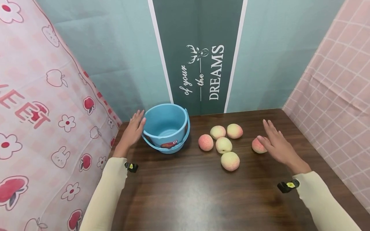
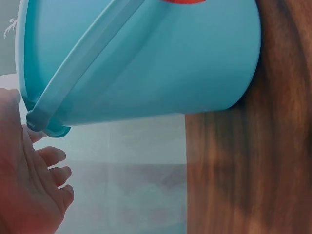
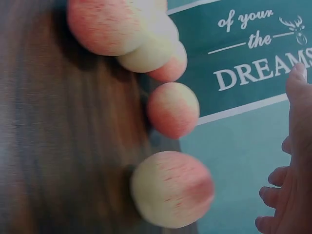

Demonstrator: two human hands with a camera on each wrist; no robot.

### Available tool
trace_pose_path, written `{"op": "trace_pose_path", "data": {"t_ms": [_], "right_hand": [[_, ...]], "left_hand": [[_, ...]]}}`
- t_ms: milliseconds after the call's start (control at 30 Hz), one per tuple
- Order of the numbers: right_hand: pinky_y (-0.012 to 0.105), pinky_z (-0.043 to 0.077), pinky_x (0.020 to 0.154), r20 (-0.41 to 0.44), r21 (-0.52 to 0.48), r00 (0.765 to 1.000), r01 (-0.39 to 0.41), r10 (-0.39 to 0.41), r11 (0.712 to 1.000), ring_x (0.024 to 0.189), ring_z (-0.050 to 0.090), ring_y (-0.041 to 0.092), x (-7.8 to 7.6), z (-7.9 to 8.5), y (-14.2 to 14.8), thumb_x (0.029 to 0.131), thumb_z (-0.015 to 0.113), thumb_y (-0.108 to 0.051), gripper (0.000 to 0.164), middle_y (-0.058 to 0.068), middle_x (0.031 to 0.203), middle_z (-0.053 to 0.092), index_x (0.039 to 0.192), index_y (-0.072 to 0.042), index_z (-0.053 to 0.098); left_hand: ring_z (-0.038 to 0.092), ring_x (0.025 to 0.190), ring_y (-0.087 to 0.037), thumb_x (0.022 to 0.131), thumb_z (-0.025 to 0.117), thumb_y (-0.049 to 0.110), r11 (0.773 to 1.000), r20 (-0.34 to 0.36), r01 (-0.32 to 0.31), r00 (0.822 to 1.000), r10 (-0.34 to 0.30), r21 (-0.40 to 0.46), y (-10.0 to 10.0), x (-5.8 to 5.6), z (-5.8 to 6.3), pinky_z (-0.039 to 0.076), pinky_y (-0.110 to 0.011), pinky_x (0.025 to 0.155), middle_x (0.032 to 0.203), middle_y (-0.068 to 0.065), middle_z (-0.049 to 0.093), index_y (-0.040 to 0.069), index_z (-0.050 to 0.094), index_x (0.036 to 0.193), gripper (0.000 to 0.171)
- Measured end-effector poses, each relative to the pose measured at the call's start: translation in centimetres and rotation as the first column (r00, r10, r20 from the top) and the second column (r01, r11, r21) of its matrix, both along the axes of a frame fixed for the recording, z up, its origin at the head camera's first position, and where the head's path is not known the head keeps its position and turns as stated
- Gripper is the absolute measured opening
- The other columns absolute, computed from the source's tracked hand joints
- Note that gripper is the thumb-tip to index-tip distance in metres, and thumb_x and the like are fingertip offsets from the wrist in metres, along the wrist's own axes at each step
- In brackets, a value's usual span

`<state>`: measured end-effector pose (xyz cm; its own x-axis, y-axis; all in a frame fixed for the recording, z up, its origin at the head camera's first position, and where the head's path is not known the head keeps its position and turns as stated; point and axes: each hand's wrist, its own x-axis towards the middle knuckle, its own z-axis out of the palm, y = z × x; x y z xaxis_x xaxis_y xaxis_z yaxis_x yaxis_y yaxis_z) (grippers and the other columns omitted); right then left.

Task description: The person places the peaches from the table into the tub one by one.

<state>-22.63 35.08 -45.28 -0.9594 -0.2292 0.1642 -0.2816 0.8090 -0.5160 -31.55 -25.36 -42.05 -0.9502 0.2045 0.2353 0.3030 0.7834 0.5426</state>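
Observation:
A light blue bucket [image 1: 164, 141] stands upright on the wooden table, its handle hanging down across the front. Beside its left rim is my left hand [image 1: 134, 128], fingers extended; whether it touches the rim I cannot tell. In the left wrist view the fingers are near the handle's pivot on the bucket [image 2: 161, 73]. Several peaches, pink and pale yellow, form a loose group, the nearest peach [image 1: 230, 161] at the front. A separate pink peach [image 1: 259, 145] lies to the right, partly hidden by my right hand [image 1: 278, 144], which hovers with straight fingers and holds nothing.
The dark wooden table [image 1: 185, 192] ends at a teal and green cloth backdrop [image 1: 260, 57] with white lettering. A printed pink cloth [image 1: 52, 128] hangs on the left, and a pink checked cloth [image 1: 338, 83] on the right.

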Motion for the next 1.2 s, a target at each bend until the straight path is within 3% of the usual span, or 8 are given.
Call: {"op": "trace_pose_path", "data": {"t_ms": [200,333,467,633,833,1200], "right_hand": [[0.071,0.002,0.115,-0.006,-0.031,1.000,0.026,-0.026,0.999,0.146,0.011,0.058,1.6,-2.3,0.1,0.109,0.044,-0.037,0.075,0.018,0.168,-0.009,0.164,-0.013,-0.001],[0.081,0.016,0.104,0.032,-0.026,0.997,0.066,-0.065,0.998,0.143,0.016,0.062,2.0,-3.5,0.2,0.107,0.047,-0.040,0.078,0.013,0.168,-0.013,0.164,-0.016,-0.001],[0.082,0.026,0.097,0.060,-0.008,0.994,0.088,-0.088,0.996,0.141,0.021,0.062,2.5,-4.5,0.2,0.105,0.053,-0.042,0.084,0.011,0.168,-0.014,0.164,-0.018,-0.001],[0.082,0.027,0.097,0.073,-0.027,0.993,0.094,-0.091,0.995,0.141,0.022,0.063,2.9,-5.5,0.2,0.103,0.057,-0.044,0.088,0.013,0.168,-0.013,0.164,-0.018,-0.001],[0.082,0.026,0.097,0.059,-0.039,0.994,0.095,-0.093,0.995,0.141,0.021,0.063,2.6,-6.5,0.1,0.102,0.060,-0.042,0.089,0.016,0.168,-0.011,0.164,-0.014,0.004],[0.080,0.028,0.099,0.016,-0.048,0.994,0.112,-0.111,0.993,0.141,0.024,0.061,1.7,-7.4,0.2,0.101,0.062,-0.041,0.091,0.021,0.168,-0.006,0.164,-0.008,0.006]], "left_hand": [[0.005,0.156,-0.029,0.110,0.030,0.048,0.997,0.027,-0.014,1.000,0.012,0.074,0.0,1.0,-1.1,0.008,-0.059,0.122,0.170,-0.004,0.010,0.015,0.018,0.164,0.064],[0.007,0.156,-0.029,0.110,0.033,0.044,0.991,0.037,0.000,0.999,-0.006,0.137,0.1,1.7,-1.7,0.012,-0.058,0.122,0.170,-0.003,0.009,0.018,0.012,0.164,0.064],[0.011,0.156,-0.029,0.110,0.036,0.041,0.978,0.029,0.015,0.999,-0.021,0.207,0.4,2.2,-2.0,0.016,-0.055,0.122,0.170,-0.004,0.009,0.019,0.009,0.164,0.065],[0.006,0.156,-0.025,0.111,0.039,0.030,0.971,0.012,0.023,1.000,-0.027,0.236,0.7,2.4,-2.0,0.012,-0.053,0.123,0.170,-0.004,0.006,0.016,0.009,0.164,0.063],[0.006,0.156,-0.030,0.110,0.041,0.020,0.972,-0.020,0.032,0.999,-0.028,0.231,0.8,2.8,-2.2,0.012,-0.055,0.123,0.170,-0.002,0.006,0.014,0.011,0.164,0.062],[0.004,0.156,-0.026,0.110,0.042,0.019,0.967,-0.021,0.051,0.999,-0.047,0.250,1.4,4.1,-2.5,0.012,-0.056,0.122,0.170,0.004,0.005,0.021,0.009,0.164,0.063]]}}
